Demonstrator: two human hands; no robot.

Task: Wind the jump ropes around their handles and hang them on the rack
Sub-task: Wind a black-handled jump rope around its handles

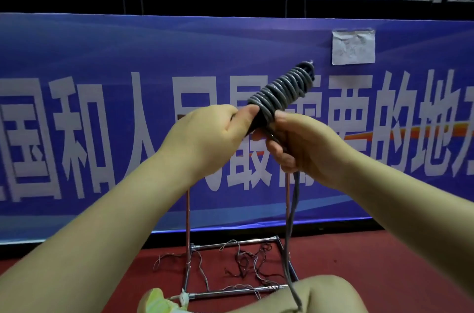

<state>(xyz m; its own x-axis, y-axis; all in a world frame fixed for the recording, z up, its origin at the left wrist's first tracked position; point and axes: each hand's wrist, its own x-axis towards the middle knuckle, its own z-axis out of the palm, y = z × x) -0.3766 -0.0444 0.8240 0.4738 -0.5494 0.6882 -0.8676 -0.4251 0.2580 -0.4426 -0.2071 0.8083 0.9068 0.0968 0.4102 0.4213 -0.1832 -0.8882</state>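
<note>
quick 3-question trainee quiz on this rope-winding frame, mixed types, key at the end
1. True or false: the grey jump rope is already hanging on the metal rack.
2. Which hand grips the loose rope tail? A) left hand B) right hand C) neither
3. Fill in: the coils sit around the dark ____.

Key: 1 false, both hands hold it in front of the banner; 2 B; 3 handles.
</note>
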